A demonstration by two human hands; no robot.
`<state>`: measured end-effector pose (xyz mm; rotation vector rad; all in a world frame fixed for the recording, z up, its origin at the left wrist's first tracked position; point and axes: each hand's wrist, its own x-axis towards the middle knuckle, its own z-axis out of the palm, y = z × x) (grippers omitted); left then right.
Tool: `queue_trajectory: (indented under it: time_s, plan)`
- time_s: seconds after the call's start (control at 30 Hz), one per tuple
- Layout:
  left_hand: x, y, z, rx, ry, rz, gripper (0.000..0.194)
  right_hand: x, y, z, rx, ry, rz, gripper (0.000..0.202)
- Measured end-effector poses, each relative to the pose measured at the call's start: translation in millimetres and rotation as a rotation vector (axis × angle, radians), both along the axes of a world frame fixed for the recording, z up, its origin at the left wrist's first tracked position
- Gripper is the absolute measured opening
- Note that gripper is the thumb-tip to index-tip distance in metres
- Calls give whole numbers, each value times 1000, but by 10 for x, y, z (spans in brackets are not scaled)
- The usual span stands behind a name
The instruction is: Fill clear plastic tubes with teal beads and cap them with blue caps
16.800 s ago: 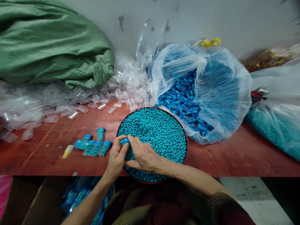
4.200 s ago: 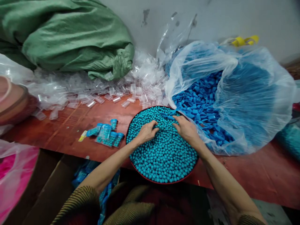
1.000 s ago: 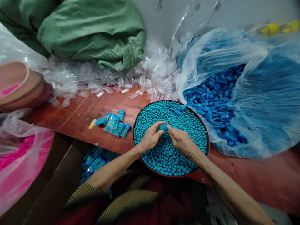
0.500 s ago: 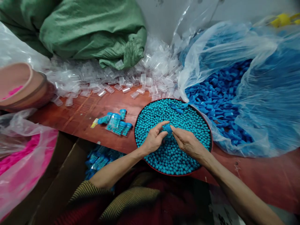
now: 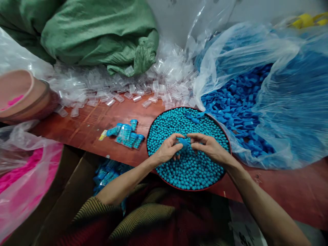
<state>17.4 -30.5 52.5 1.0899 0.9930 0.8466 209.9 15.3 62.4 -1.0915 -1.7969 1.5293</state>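
Note:
Over a round red-rimmed tray (image 5: pixel 148 145) full of small turquoise beads (image 5: pixel 189 174), both hands face each other. My left hand (image 5: pixel 168 148) pinches a small blue plastic piece (image 5: pixel 183 142) between thumb and fingers; its lower part is hard to make out. Just to its right is my right hand (image 5: pixel 211 147), thumb and forefinger apart, with nothing visible between them. A few blue scoop-shaped caps (image 5: pixel 195 119) lie on the beads by the far rim. Left of the tray, several bead-filled clear containers with blue caps (image 5: pixel 125 134) rest in a cluster.
Many clear empty containers (image 5: pixel 166 89) are heaped along the back of the red table (image 5: pixel 84 124), below a green sack (image 5: pixel 102 34). A plastic bag of blue caps (image 5: pixel 233 102) sits right. Pink bowls (image 5: pixel 28 92) and a bag of pink pieces (image 5: pixel 30 167) are left.
My right hand has drawn slightly right, and its fingers have parted from the blue piece. My left hand keeps hold of it.

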Motion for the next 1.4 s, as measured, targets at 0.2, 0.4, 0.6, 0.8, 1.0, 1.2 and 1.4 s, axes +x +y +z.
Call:
queue_trajectory:
  time_s: [0.2, 0.4, 0.6, 0.8, 1.0, 1.2, 1.4]
  plan:
    - [39, -20, -38, 4, 33, 56, 42, -216, -66, -77, 113, 10, -269, 41]
    - [74, -10, 52, 208, 127, 175, 49, -359, -310, -73, 620, -339, -34, 76]
    - [85, -27, 122, 266, 76, 152, 35, -423, -384, -170, 805, -466, -133, 78]
    - [191, -88, 157, 122, 14, 226, 25, -440, -408, -194, 871, -386, -175, 76]
    - [268, -132, 61, 295, 218, 304, 16, -466, -447, -308, 925, -410, -194, 76]
    - [-188, -39, 20, 385, 476, 324, 25, -441, -389, -160, 893, -585, -3, 73]
    - [-1182, -60, -93, 358, 1167, 688, 36, -178, -284, -204, 789, -600, -171, 59]
